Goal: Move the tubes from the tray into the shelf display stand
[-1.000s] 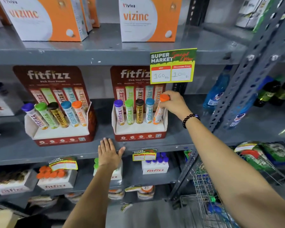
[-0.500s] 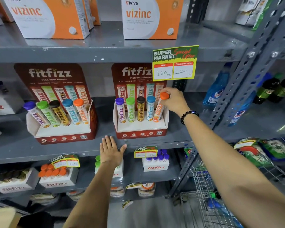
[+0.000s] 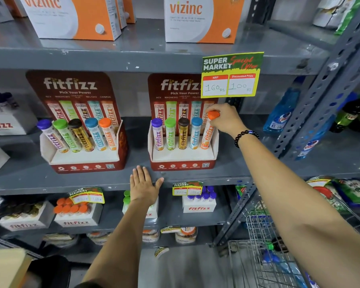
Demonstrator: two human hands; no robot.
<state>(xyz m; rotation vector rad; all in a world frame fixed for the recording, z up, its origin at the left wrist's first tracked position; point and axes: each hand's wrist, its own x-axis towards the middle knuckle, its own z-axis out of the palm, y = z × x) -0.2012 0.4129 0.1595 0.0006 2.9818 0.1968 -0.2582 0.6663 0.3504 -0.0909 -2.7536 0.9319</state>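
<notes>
Two red fitfizz display stands sit on the middle shelf. The right stand (image 3: 183,166) holds purple, green, brown and blue capped tubes upright, and an orange-capped tube (image 3: 208,133) leans in its rightmost slot. My right hand (image 3: 224,119) grips that tube by its orange cap. The left stand (image 3: 87,165) holds a full row of tilted tubes. My left hand (image 3: 142,186) lies flat and open on the shelf's front edge, between the two stands. Below, a white fitfizz tray (image 3: 76,217) holds several orange-capped tubes.
A yellow price tag (image 3: 231,75) hangs from the upper shelf over the right stand. Vizinc boxes (image 3: 197,19) stand above. Another tray of purple-capped tubes (image 3: 199,202) sits below. A wire trolley (image 3: 264,252) is at lower right; blue bottles (image 3: 281,111) stand right.
The view has drifted slightly downward. My right hand keeps hold of the orange tube's cap and the tube stands a little straighter in its slot. My left hand stays on the shelf edge.
</notes>
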